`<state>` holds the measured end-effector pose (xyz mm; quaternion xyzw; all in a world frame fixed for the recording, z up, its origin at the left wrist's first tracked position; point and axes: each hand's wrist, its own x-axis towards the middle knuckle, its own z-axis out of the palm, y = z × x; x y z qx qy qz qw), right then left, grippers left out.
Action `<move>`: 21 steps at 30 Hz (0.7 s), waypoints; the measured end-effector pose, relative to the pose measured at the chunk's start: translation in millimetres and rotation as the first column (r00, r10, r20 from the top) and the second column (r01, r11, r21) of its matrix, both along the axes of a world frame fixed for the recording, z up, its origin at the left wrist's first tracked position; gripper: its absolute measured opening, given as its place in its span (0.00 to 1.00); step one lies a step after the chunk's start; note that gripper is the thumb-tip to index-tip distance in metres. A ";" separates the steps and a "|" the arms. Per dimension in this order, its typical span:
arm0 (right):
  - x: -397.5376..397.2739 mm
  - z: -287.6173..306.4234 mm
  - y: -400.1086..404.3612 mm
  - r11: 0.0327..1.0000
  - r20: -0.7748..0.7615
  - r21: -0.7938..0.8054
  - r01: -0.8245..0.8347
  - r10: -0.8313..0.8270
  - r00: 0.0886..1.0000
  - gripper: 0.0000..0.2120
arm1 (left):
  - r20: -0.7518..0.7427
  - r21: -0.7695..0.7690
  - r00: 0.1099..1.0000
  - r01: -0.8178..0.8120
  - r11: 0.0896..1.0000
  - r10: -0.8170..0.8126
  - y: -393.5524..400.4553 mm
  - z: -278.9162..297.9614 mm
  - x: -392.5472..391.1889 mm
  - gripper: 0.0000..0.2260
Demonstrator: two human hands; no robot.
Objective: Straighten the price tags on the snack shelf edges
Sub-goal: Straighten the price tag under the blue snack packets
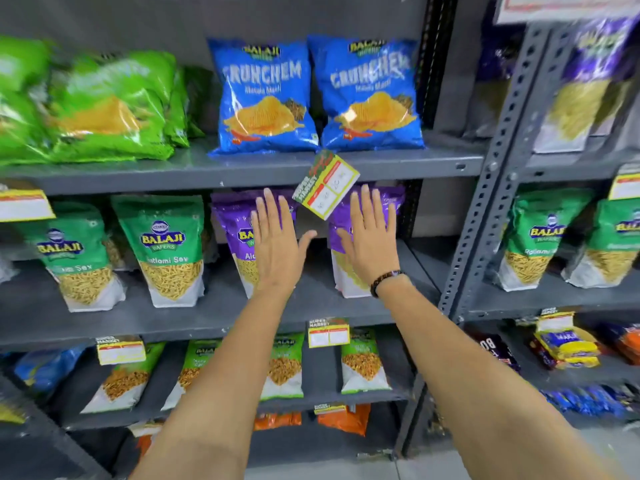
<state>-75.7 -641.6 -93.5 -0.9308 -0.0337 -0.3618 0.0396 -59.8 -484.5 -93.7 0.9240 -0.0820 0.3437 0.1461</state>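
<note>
Both hands raised flat toward the front edge of the upper shelf (242, 174), holding nothing: left hand (277, 244) with fingers spread wide, right hand (372, 242) the same, a beaded bracelet (386, 282) at its wrist. Between the two sets of fingertips, the crooked price tag (326, 184), hanging off that shelf edge near its right end, just below the two blue Crunchem bags (315, 95), rotated well off level with its top leaning right. Close to both hands but not yet touched, as far as can be told.

Judged as early in this step: tag still skewed, grip not yet taken.

Elsewhere, mixed. Tag on the next shelf edge down (328, 332) sitting roughly square. Tag at that edge's left part (120, 349) slightly tilted, perhaps needing a nudge. Tag at the far left of the upper shelf edge (24, 204) and those on the right-hand rack (627, 183) too blurred by motion to judge. So at least one clear correction left, possibly several more along the lower edges.
</note>
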 end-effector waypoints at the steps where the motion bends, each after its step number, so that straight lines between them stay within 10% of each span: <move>1: 2.7 18.5 1.8 1.000 0.033 0.003 -0.013 0.013 0.999 0.27 | 0.023 0.008 1.000 -0.003 1.000 0.003 1.3 15.8 1.7 0.34; 11: 36.2 116.3 18.0 0.991 -0.034 -0.099 -0.088 0.085 0.996 0.18 | -0.034 -0.020 0.999 0.005 1.000 -0.006 1.4 66.3 20.6 0.10; 21: 37.2 115.5 11.8 0.979 0.101 -0.106 -0.175 0.186 0.977 0.04 | 0.051 -0.061 0.996 0.075 0.995 -0.072 6.1 74.4 17.2 0.09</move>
